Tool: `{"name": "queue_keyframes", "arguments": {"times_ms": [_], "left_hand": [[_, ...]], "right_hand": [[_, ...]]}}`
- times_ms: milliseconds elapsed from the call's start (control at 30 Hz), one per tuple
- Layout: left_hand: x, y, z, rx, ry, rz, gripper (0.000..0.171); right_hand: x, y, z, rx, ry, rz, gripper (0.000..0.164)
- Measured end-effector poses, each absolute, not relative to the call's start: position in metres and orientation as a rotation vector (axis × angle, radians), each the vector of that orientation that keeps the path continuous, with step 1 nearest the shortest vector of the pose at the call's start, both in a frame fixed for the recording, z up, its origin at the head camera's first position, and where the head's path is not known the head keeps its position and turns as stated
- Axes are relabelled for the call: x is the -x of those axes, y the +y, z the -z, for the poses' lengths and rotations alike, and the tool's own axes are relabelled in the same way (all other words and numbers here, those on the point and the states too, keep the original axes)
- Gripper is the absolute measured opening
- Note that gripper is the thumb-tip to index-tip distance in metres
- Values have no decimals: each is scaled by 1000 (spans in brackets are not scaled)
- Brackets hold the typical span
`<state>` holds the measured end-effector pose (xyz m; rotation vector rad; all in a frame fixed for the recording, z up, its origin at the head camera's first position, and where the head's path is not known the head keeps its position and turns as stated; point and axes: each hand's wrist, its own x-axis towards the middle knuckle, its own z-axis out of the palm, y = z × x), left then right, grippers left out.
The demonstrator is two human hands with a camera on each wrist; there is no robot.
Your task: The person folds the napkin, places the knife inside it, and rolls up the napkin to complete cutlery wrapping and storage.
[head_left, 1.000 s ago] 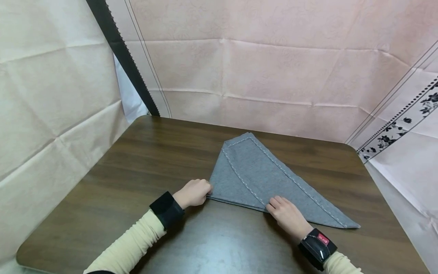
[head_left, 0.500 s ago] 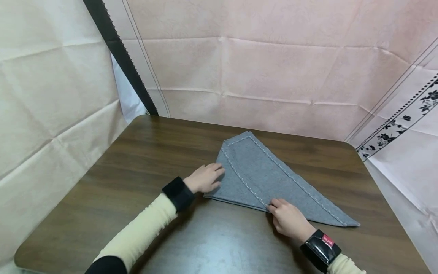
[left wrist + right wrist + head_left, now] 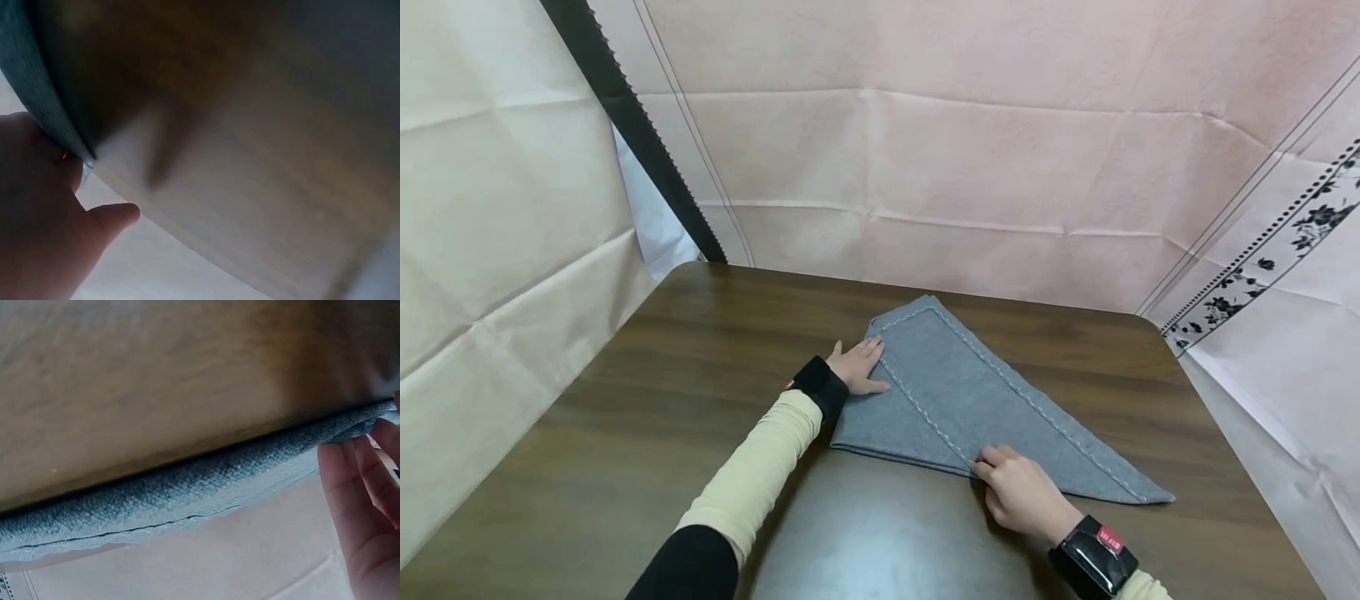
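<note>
A folded grey cloth (image 3: pixel 955 383) with white dashed stitching lies on the table, roughly triangular, its long tip pointing right. My left hand (image 3: pixel 857 367) rests on its upper left edge, fingers straight and thumb spread toward the stitching. In the left wrist view, that thumb stands apart from the dark cloth edge (image 3: pixel 37 81). At the near folded edge, my right hand (image 3: pixel 1018 492) pinches the cloth beside the lower end of a stitch line. Close up in the right wrist view, the fingertips (image 3: pixel 337 456) sit right at the thick fold (image 3: pixel 169 494).
The brown wooden table (image 3: pixel 662 400) has rounded corners. Behind it hangs a pale pink sheet (image 3: pixel 887 158) with creases. Cream fabric (image 3: pixel 497 275) drapes along the left, and white fabric with a black floral band (image 3: pixel 1232 292) is on the right.
My left hand has let go of the near left corner, opened out and moved up along the cloth's left edge. The right hand keeps its pinch on the near edge. The head view shifted slightly.
</note>
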<state>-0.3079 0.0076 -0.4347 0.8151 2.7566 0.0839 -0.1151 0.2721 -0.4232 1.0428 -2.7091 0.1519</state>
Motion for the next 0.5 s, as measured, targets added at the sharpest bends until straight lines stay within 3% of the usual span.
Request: {"name": "queue_keyframes", "arguments": {"times_ms": [233, 500], "left_hand": [[305, 3, 410, -773, 2732, -109, 101], [305, 6, 399, -718, 2702, -100, 105]], "right_hand": [[113, 270, 424, -1030, -2731, -171, 18], [115, 272, 424, -1033, -2724, -175, 20]]}}
